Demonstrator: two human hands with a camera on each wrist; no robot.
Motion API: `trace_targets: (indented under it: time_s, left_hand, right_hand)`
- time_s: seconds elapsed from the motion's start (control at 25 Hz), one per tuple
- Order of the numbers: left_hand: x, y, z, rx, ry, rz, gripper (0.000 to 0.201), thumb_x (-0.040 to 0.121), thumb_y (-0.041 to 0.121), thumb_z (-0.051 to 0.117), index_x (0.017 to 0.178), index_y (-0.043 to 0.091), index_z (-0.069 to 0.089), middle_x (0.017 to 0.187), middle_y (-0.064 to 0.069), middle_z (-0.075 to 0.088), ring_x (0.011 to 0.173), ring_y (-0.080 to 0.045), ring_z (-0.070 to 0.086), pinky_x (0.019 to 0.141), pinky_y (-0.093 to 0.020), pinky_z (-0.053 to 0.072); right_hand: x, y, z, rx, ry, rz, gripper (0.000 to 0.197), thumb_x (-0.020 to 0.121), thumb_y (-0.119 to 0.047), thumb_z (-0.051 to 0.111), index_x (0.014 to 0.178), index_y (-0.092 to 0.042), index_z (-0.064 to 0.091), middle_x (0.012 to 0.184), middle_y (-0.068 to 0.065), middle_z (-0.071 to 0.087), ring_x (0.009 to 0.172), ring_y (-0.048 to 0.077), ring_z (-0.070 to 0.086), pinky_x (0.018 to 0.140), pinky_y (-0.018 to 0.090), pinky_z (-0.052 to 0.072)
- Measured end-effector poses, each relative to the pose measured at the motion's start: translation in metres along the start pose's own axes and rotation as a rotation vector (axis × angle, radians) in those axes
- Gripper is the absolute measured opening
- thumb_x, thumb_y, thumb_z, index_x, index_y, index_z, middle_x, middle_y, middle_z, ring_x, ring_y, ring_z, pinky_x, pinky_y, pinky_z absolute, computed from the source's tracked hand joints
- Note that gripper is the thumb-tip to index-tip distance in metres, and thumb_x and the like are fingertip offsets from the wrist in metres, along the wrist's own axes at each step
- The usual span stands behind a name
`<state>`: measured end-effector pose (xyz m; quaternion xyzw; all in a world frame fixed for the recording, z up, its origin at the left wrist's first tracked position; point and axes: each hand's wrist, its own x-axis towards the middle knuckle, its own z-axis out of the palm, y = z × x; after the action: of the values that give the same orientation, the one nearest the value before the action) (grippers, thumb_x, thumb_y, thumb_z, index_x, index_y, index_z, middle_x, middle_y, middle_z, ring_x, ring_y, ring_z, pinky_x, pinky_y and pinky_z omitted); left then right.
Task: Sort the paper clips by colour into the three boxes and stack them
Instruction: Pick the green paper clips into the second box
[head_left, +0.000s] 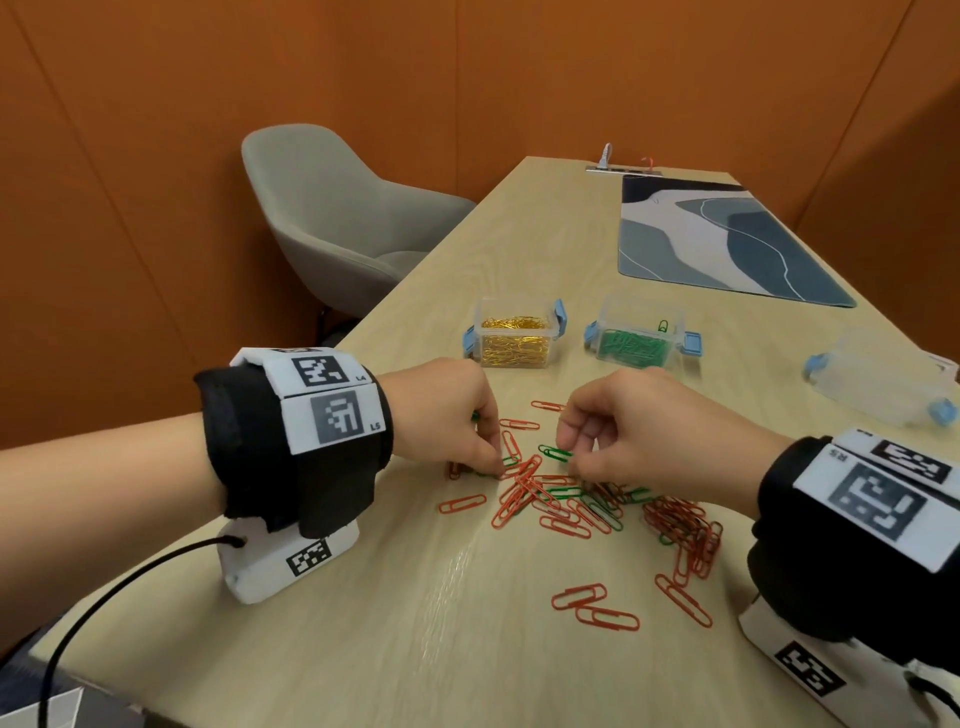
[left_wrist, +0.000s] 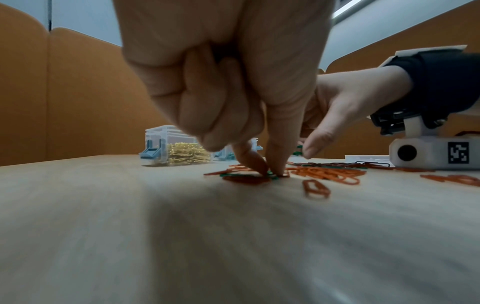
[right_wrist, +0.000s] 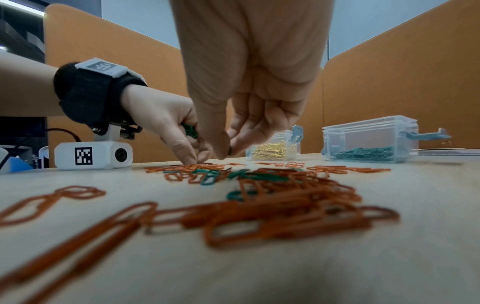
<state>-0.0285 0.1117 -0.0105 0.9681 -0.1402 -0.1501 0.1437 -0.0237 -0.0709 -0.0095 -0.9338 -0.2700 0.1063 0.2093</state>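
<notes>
reaching in from the left edge of the head view, the left hand (head_left: 441, 410) angles down with thumb and forefinger tips pressed to the wooden table (head_left: 415, 623), pinching at a green clip (left_wrist: 233, 175) at the left rim of the clip pile (head_left: 597, 506); its other fingers are curled into the palm around a few more green clips (right_wrist: 191, 130), seen from the right wrist view. just right of centre, the right hand (head_left: 639, 431) comes in from the lower right, knuckles up, fingers bunched downward, thumb and forefinger nipping one green paper clip (head_left: 555, 453) lifted just above the pile. the loose red and green clips spread across the middle and lower right of the frame. above the hands stand two clear boxes with blue latches: the gold clip box (head_left: 514, 332) at centre, the green clip box (head_left: 639, 332) to its right. a third clear box (head_left: 883, 379) lies at the right edge, its contents not discernible.
</notes>
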Motion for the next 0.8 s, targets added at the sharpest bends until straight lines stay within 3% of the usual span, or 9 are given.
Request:
trace_targets:
  time_s: [0.08,0.2,0.32,0.44,0.56,0.68,0.8]
  left_hand:
    - [-0.003,-0.002,0.0,0.002,-0.036,-0.033,0.023,0.083,0.037,0.064,0.097,0.019,0.07,0.096,0.006,0.066,0.085,-0.006,0.055,0.084,-0.022,0.047]
    - [-0.008,-0.002,0.001,0.01,-0.086,-0.043,0.014,0.084,0.036,0.062,0.088,0.023,0.065,0.089,0.007,0.061,0.079,-0.007,0.052,0.073,-0.019,0.043]
    - [-0.011,0.0,0.002,0.046,-0.098,-0.06,0.018,0.089,0.038,0.053,0.081,0.022,0.058,0.082,0.005,0.057,0.072,-0.009,0.048,0.066,-0.02,0.041]
    - [-0.012,0.001,0.001,0.026,-0.058,-0.062,0.033,0.096,0.037,0.036,0.068,0.023,0.045,0.07,0.003,0.046,0.064,-0.009,0.042,0.059,-0.022,0.034]
    - [-0.012,0.003,0.0,-0.032,-0.011,-0.035,0.039,0.098,0.033,0.032,0.064,0.017,0.043,0.063,0.0,0.038,0.058,-0.011,0.036,0.057,-0.023,0.032]
    - [-0.012,0.002,-0.003,-0.173,-0.001,-0.057,0.038,0.097,0.031,0.039,0.063,0.017,0.046,0.055,0.005,0.041,0.045,-0.006,0.037,0.046,-0.014,0.034]
    - [-0.012,-0.003,-0.007,-0.491,-0.119,-0.155,0.031,0.097,0.024,0.044,0.067,0.016,0.048,0.05,0.004,0.044,0.036,-0.006,0.033,0.033,-0.015,0.027]
  right_hand:
    - [-0.004,-0.001,-0.001,0.032,-0.024,-0.004,0.015,0.078,-0.011,0.066,0.081,-0.025,0.068,0.069,-0.011,0.064,0.052,-0.012,0.052,0.051,0.002,0.04]
    - [-0.008,-0.003,-0.001,-0.003,-0.092,0.008,0.009,0.078,-0.018,0.071,0.085,-0.024,0.072,0.068,-0.014,0.063,0.054,-0.013,0.053,0.051,0.002,0.04]
    - [-0.008,-0.004,-0.001,-0.066,-0.097,0.021,0.009,0.079,-0.023,0.07,0.088,-0.023,0.072,0.067,-0.015,0.06,0.056,-0.004,0.055,0.05,0.003,0.039]
    - [-0.007,-0.006,0.001,-0.108,-0.131,0.038,0.007,0.081,-0.028,0.067,0.087,-0.025,0.067,0.069,-0.014,0.056,0.062,0.001,0.053,0.058,0.009,0.044]
    - [-0.008,-0.006,0.002,-0.146,-0.15,0.027,0.007,0.08,-0.029,0.067,0.083,-0.025,0.062,0.069,-0.013,0.052,0.063,0.004,0.051,0.064,0.019,0.048]
    - [-0.008,-0.006,0.003,-0.166,-0.156,0.017,0.008,0.078,-0.029,0.068,0.082,-0.023,0.062,0.069,-0.012,0.051,0.065,0.005,0.05,0.068,0.024,0.05]
    - [-0.007,-0.004,0.001,-0.157,-0.124,0.001,0.007,0.08,-0.027,0.066,0.085,-0.023,0.064,0.069,-0.012,0.053,0.064,0.004,0.051,0.065,0.019,0.048]
